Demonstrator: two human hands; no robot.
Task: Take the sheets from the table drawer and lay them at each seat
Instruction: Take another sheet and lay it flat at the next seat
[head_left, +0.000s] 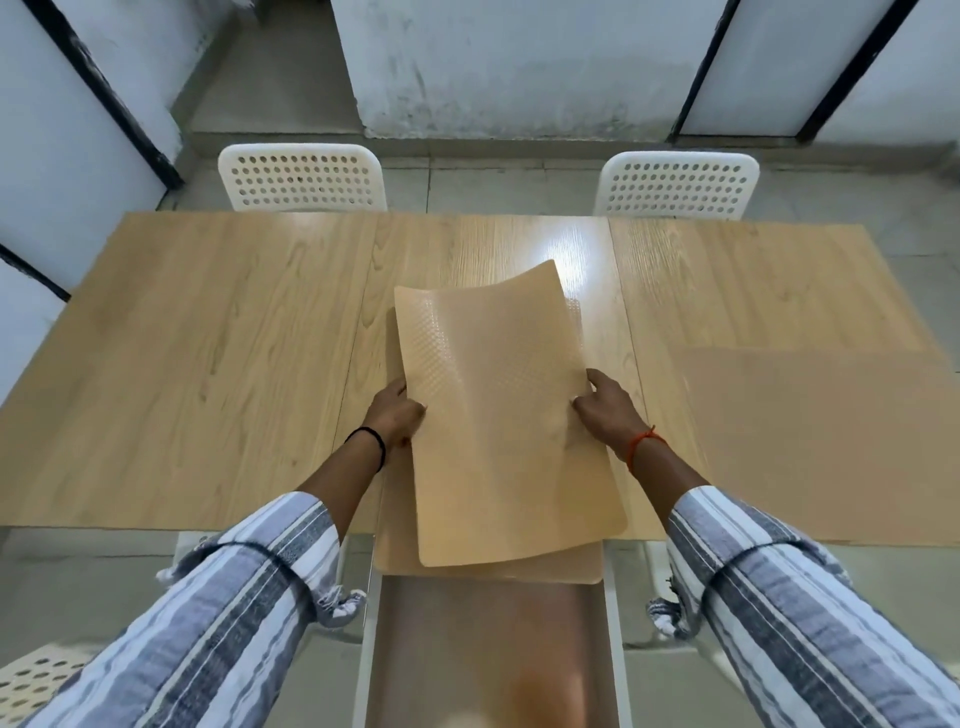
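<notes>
The white pull-out drawer (613, 649) stands open below the table (208, 364), its shiny floor bare toward me. The left hand (395, 410) and right hand (608, 405) each pinch a side edge of the top sheet (504, 415), bowed above another sheet (519, 571) overhanging the table's edge. A third sheet (821, 441) lies flat at the right; two white chairs (304, 176) stand opposite, and no writing shows.

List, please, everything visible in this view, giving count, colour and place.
top sheet: one, tan, lifted and bowed over the table's middle
lower sheets: at least one, tan, under it
laid sheet: one, tan, flat at the near right seat
drawer: one, white-sided, open below
table: one, light wood
chairs: two, white, far side; part of another near left
left hand: grip on the top sheet's left edge
right hand: grip on its right edge
</notes>
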